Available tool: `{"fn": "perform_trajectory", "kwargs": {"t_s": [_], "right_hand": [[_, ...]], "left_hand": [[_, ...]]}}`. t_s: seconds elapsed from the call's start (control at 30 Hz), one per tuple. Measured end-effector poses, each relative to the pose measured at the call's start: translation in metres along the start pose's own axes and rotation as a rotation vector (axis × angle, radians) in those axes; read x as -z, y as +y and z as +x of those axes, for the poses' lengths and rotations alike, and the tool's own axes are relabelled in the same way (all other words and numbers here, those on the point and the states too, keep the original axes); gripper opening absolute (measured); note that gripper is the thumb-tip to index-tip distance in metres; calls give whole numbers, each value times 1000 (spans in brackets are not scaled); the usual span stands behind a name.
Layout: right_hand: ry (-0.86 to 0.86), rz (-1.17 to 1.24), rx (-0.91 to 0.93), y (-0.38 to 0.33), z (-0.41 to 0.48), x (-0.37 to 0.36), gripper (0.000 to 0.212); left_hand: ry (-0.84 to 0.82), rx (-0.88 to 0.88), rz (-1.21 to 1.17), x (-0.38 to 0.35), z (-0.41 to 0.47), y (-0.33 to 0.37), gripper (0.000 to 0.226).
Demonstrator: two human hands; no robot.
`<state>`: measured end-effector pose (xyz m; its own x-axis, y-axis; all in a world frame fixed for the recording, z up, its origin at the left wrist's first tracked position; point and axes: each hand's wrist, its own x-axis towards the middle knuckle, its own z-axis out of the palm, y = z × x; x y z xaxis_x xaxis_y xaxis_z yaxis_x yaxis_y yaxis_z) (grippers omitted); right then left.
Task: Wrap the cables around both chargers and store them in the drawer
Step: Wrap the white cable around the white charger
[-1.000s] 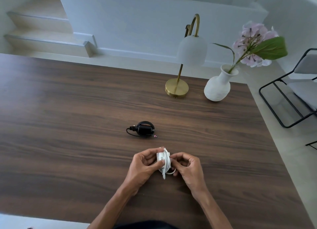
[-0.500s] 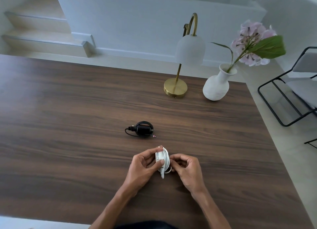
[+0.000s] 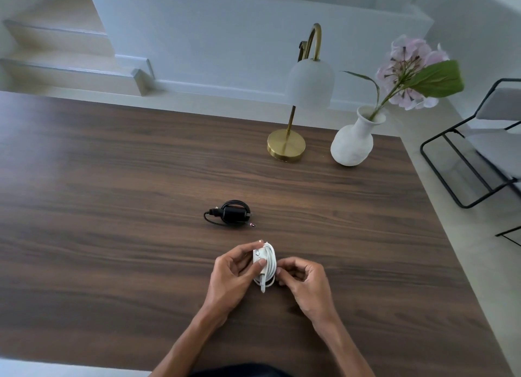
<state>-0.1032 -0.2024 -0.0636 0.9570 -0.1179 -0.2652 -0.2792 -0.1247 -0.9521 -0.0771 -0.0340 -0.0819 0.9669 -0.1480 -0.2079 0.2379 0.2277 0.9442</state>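
The white charger (image 3: 260,259), its cable wound round it, is pinched by the left hand (image 3: 234,275) and right hand (image 3: 304,283) near the table's (image 3: 112,207) front edge, beside the coiled black charger (image 3: 232,213).

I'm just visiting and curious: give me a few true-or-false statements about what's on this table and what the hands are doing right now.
1. The left hand holds the white charger. True.
2. The black charger lies on the table, untouched by either hand. True.
3. The white charger's cable trails loose across the table. False: it is coiled round the charger, with only a short end hanging below.
4. The vase lies tipped over. False: it stands upright with a pink flower in it.
5. The lamp stands left of the vase. True.
6. The right hand rests flat on the table. False: its fingertips are at the white coil.
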Motion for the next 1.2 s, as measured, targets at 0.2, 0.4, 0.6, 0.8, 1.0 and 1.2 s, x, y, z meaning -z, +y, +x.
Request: {"fn": "perform_trajectory", "kwargs": {"t_s": [0.2, 0.4, 0.6, 0.8, 1.0, 1.2], "right_hand": [[18, 38, -16, -3, -2, -8, 11], [-27, -48, -7, 2, -8, 2, 14], [-29, -118, 41, -2, -13, -1, 16], [46, -195, 106, -9, -12, -12, 19], [48, -243, 82, -8, -10, -12, 19], [72, -171, 25, 0, -7, -9, 15]], "left_hand": [[26, -52, 74, -1, -3, 0, 33], [80, -111, 180, 1, -7, 1, 30], [113, -171, 337, 2, -6, 3, 19], [124, -181, 440, 1, -7, 7, 16], [210, -163, 425, -2, -2, 8, 9], [185, -69, 233, 3, -1, 16, 7]]}}
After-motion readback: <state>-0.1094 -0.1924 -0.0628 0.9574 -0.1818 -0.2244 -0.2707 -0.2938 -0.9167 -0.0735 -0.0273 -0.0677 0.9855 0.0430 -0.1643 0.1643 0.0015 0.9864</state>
